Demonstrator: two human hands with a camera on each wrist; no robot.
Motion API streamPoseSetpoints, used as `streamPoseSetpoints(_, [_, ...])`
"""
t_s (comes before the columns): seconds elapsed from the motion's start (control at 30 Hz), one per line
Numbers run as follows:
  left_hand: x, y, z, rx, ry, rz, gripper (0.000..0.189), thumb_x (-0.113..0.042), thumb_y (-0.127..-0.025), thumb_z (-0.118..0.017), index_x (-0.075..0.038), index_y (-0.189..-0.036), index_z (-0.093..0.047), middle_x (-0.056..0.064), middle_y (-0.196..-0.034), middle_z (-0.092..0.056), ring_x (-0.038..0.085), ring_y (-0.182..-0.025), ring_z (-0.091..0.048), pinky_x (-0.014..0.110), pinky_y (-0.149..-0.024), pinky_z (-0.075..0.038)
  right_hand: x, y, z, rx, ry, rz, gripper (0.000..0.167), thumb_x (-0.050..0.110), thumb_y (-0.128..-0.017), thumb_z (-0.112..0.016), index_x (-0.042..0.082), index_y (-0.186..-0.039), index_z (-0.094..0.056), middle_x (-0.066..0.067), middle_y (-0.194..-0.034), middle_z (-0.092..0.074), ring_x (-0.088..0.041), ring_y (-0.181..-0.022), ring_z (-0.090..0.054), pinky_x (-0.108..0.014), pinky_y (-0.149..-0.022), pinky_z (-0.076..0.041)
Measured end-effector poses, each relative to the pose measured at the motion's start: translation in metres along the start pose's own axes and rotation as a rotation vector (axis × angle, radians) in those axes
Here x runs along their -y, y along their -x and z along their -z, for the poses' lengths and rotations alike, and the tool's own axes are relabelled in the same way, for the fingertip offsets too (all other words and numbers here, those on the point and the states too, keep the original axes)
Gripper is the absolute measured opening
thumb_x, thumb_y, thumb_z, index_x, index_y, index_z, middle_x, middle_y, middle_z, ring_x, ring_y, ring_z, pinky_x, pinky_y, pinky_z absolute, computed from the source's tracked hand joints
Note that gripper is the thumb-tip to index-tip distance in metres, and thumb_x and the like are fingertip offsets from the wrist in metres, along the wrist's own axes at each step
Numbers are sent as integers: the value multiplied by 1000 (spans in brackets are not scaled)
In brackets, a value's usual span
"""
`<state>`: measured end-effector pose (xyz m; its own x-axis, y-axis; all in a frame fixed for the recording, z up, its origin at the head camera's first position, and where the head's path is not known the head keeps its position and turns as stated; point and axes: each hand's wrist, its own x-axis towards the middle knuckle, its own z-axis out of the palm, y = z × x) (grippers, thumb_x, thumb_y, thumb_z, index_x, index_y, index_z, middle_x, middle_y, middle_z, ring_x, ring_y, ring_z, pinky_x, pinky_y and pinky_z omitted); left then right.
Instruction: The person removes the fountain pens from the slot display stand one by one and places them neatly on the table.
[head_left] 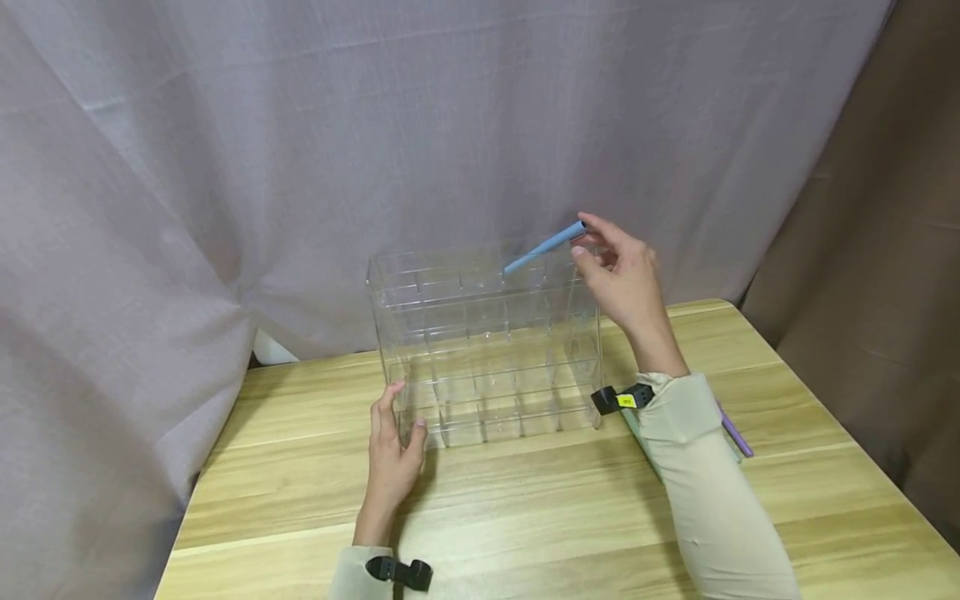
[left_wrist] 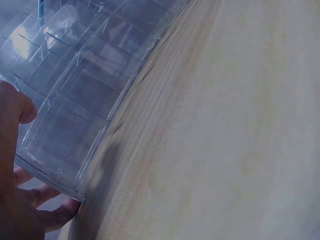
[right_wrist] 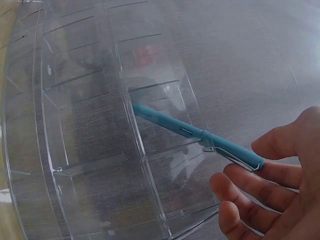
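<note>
A clear plastic pen organizer (head_left: 495,379) with tiered compartments stands on the table. My left hand (head_left: 393,467) grips its left side, thumb at the front and fingers around the outer edge, as the left wrist view also shows. Above the organizer's back right part, my right hand (head_left: 626,279) holds a blue pen (head_left: 543,248) near its clip end between thumb and fingers. The pen (right_wrist: 170,122) slants down to the left, its far tip at the upper compartments; whether it touches a divider I cannot tell.
A purple pen (head_left: 737,435) and a light green pen (head_left: 637,433) lie on the wooden table (head_left: 525,517) at the right, partly hidden by my right sleeve. A grey curtain (head_left: 450,125) hangs right behind the organizer.
</note>
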<state>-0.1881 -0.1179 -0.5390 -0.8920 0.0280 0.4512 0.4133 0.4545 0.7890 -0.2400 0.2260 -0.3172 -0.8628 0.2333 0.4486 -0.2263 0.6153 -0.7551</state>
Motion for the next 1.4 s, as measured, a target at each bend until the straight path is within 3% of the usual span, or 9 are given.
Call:
streamPoseSetpoints(0.13, [0,-1,0,-5,-1,-7,71,-2,-96,-66,-13,-160,-37,19,-160,-45,45,-154,-42,72,-126,-37,2,-2,-3,-19,3,9,48,24,-104,-65,22,-151,-64,-12,-130,-79,-10,-86,-64,-18,-70,-46])
streamPoseSetpoints(0.37, [0,-1,3,-10,8,-10,70,-2,-97,-66,-10,-160,-37,18,-161,-45,44,-155,-41,72,-126,-35,9,-10,-21,-111,-98,30,44,19,-101,-69,14,-144,-69,-16,-115,-82,10,-70,-60,-10,-62,-48])
streamPoseSetpoints(0.77, [-5,1,0,-10,8,-8,70,-2,-96,-66,-10,-159,-38,19,-160,-46,45,-154,-43,73,-125,-37,11,-14,-50,-234,-132,81,47,18,-98,-73,17,-144,-65,-11,-97,-84,8,-47,-50,-16,-49,-38])
streamPoseSetpoints(1.0, [-6,0,-1,-7,4,-8,69,-2,-96,-65,-9,-159,-38,20,-159,-46,44,-153,-44,72,-125,-38,16,-13,-64,-335,-171,92,47,25,-97,-80,16,-141,-66,-12,-96,-83,4,-48,-47,-21,-52,-35])
streamPoseSetpoints(1.17, [-7,1,-1,-5,9,-1,70,-1,-96,-66,-12,-159,-38,20,-158,-46,44,-153,-44,71,-126,-38,17,-13,-70,-395,-210,54,47,23,-95,-83,19,-139,-67,-13,-97,-83,5,-50,-47,-19,-56,-36])
streamPoseSetpoints(1.4, [-6,2,-2,-5,9,-6,69,-2,-96,-66,-10,-159,-38,19,-159,-46,43,-153,-44,71,-126,-37,15,-13,-72,-432,-328,-18,50,17,-92,-86,24,-139,-70,-11,-96,-79,0,-55,-51,-16,-49,-38])
